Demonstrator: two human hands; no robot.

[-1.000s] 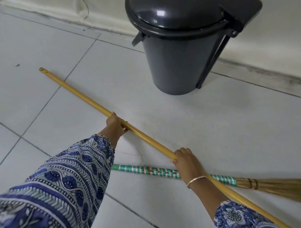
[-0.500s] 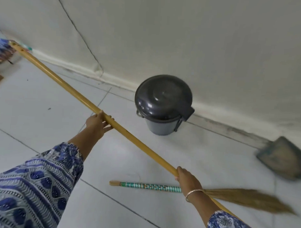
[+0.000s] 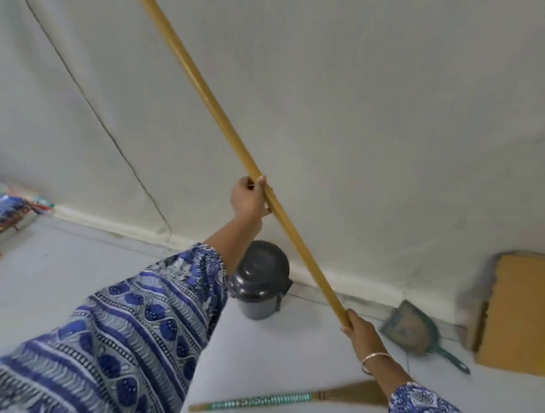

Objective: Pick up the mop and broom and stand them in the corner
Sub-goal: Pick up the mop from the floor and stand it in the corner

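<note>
I hold the mop's long yellow wooden handle (image 3: 207, 92) steeply tilted, its top running out of the frame at the upper left. My left hand (image 3: 248, 197) grips it mid-shaft, raised in front of the white wall. My right hand (image 3: 358, 328), with a bangle on the wrist, grips it lower down. The mop head is hidden below my right arm. The broom (image 3: 289, 400), with a green-and-white wrapped handle and straw bristles, lies flat on the tiled floor below my hands, apart from both.
A dark grey lidded bin (image 3: 259, 280) stands by the wall under my left arm. A green dustpan (image 3: 415, 330) leans at the skirting to the right, beside a brown board (image 3: 520, 314). Patterned cloth (image 3: 8, 209) sits at the far left.
Both hands have lifted the mop handle off the floor and swung it from nearly flat to steeply upright. The view has risen with it. The broom has stayed on the floor.
</note>
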